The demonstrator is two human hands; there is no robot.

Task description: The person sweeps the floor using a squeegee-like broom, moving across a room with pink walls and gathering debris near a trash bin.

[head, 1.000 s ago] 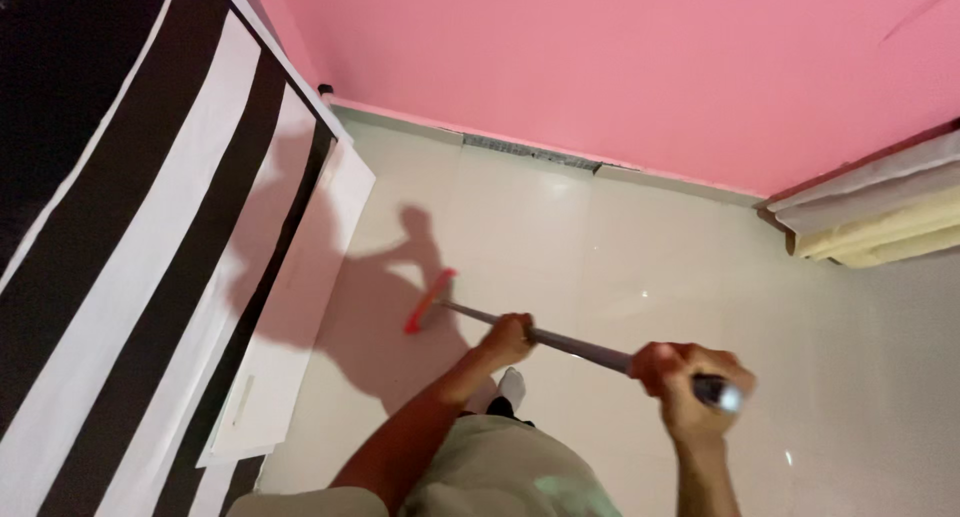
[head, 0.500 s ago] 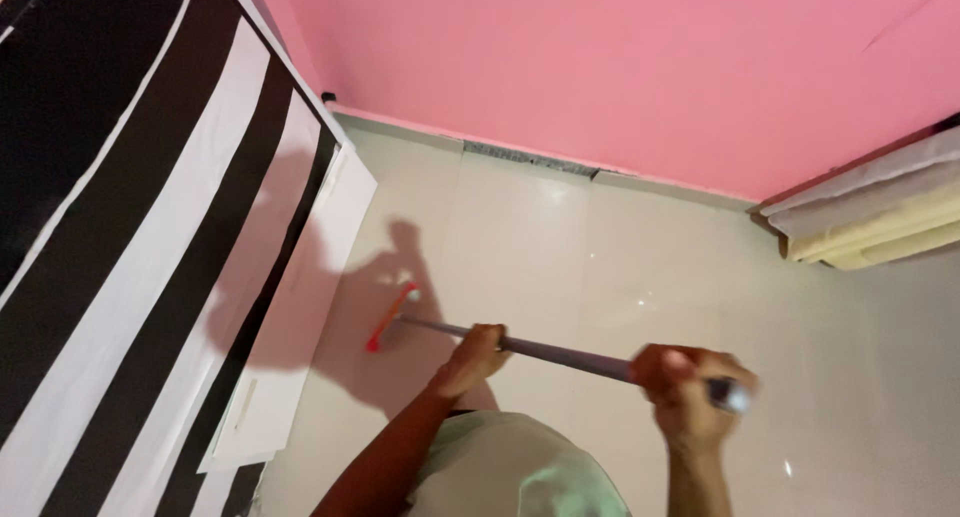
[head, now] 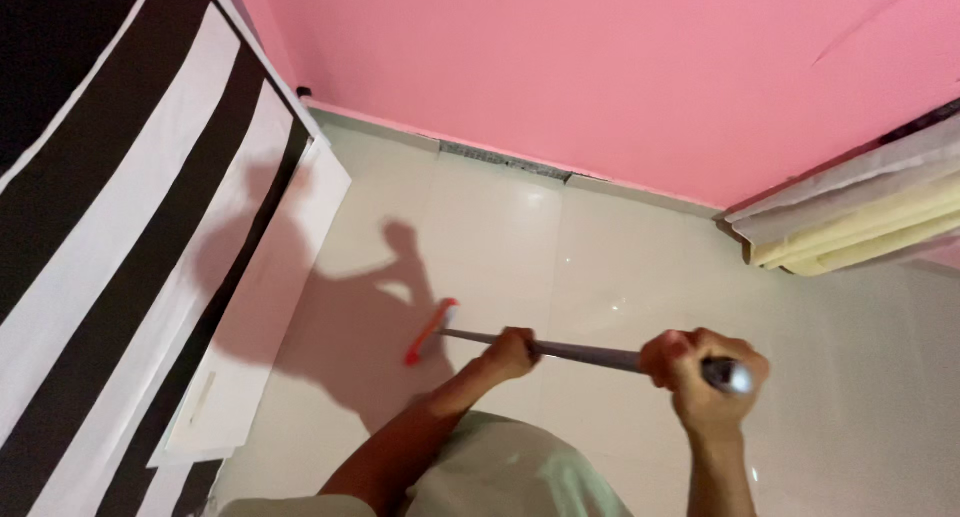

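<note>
Handle (head: 585,353) lying nearly level across view, red head (head: 430,332) on floor (head: 520,247) at far left; left hand (head: 510,353) nearer head, right hand (head: 700,377) at top end, both closed around it

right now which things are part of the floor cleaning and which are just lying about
In use:
- long grey metal handle, held by left hand and right hand
- red floor-wiper head on the glossy cream tiled floor

Lying about:
- black-and-white striped cloth
- folded cream and white bedding
- pink wall
</note>
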